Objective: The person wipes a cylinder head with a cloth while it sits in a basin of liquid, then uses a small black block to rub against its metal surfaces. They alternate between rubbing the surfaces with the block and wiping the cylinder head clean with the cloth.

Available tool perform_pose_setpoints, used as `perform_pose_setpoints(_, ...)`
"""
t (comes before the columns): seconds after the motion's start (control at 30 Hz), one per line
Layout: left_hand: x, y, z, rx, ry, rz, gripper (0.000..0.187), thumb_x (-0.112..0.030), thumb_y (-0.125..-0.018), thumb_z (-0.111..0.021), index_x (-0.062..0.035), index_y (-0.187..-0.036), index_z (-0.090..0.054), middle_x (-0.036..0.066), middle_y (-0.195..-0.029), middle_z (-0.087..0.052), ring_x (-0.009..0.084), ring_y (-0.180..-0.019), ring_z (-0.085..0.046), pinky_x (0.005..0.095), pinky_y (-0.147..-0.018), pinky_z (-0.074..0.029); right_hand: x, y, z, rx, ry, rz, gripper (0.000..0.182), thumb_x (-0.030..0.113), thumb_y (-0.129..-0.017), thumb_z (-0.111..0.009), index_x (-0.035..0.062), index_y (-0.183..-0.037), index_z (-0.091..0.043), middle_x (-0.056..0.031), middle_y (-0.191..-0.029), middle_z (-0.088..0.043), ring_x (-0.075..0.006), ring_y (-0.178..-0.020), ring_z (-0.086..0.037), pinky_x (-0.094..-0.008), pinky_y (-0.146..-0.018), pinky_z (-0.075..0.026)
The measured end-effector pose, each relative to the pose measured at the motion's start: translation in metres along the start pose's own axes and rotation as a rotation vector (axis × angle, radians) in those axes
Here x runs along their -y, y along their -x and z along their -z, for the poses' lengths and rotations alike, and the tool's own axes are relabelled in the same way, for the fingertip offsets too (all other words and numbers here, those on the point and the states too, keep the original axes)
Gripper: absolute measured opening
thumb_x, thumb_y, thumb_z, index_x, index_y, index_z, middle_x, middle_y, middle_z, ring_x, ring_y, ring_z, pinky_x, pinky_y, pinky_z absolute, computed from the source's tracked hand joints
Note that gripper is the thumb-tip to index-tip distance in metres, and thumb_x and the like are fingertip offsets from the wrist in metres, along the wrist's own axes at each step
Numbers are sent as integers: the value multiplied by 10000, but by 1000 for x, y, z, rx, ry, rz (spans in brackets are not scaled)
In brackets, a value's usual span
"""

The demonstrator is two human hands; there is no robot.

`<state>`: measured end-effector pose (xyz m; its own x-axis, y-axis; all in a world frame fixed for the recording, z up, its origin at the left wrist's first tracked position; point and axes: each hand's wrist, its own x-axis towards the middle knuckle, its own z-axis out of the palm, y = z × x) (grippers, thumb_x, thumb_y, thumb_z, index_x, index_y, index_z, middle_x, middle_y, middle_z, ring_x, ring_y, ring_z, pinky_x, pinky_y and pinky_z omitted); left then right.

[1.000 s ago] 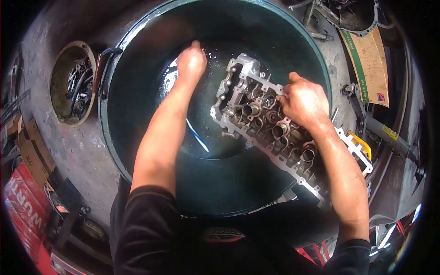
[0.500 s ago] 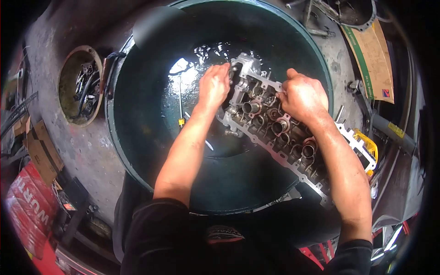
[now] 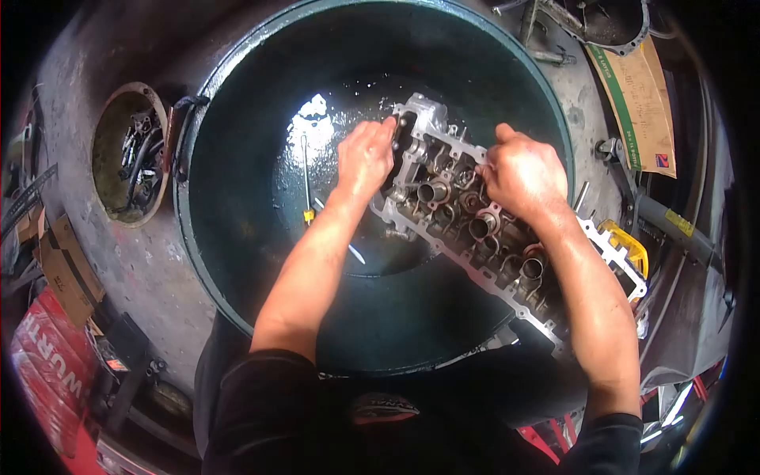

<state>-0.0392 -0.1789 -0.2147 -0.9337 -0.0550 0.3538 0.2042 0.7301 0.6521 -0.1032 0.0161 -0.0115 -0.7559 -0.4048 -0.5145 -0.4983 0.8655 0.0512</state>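
Observation:
A metal engine cylinder head (image 3: 467, 253) lies slanted over the right side of a large dark green tub (image 3: 245, 293), its valve side facing up. My right hand (image 3: 524, 170) is closed on the upper edge of the cylinder head. At its far left end, my left hand (image 3: 366, 158) has its fingers curled against the end face. What those fingertips hold, if anything, is hidden. A long screwdriver (image 3: 307, 186) with a yellow handle rests in the tub, left of my left hand. Wet, shiny patches show on the tub's bottom.
A bucket (image 3: 111, 178) of loose metal parts stands to the left. Cardboard (image 3: 63, 265) and a red Würth bag (image 3: 51, 348) lie at lower left. A flattened carton (image 3: 645, 119) and a jack-like bar (image 3: 673, 222) are on the right, near a yellow object (image 3: 629, 245).
My left hand has shifted slightly left and down at the cylinder head's end, its fingers more curled. My right hand stays on the edge. The view has moved slightly.

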Motion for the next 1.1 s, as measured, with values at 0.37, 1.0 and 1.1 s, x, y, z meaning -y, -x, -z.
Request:
perform_pose_setpoints(0.37,10,-24,-11,33,-27,-94,266,-21,-765,-634,-27,-1028,-669,106,-802,-655,292,-790,-647,422,-649,-546,-4,-5,-8,25,-25,-67,172,205,-790,-725,33,-810,-723,-116,-962,-620,-314,-916,-663,-441,-819,-537)
perform_pose_setpoints(1.0,-34,-36,5,268,-107,55,155,-92,-895,-521,-18,-966,-637,151,-824,-644,345,-831,-648,477,-719,-544,-4,-1,-6,32,-19,-35,228,208,-818,-678,6,-923,-674,-158,-965,-682,-308,-957,-684,-409,-845,-547)
perform_pose_setpoints(1.1,-53,-29,6,217,-43,-79,196,-69,-898,-521,-20,-1048,-638,146,-822,-643,337,-813,-645,460,-701,-545,-5,-3,-8,24,-25,-39,227,206,-811,-684,8,-920,-666,-160,-951,-670,-317,-944,-683,-419,-845,-543)
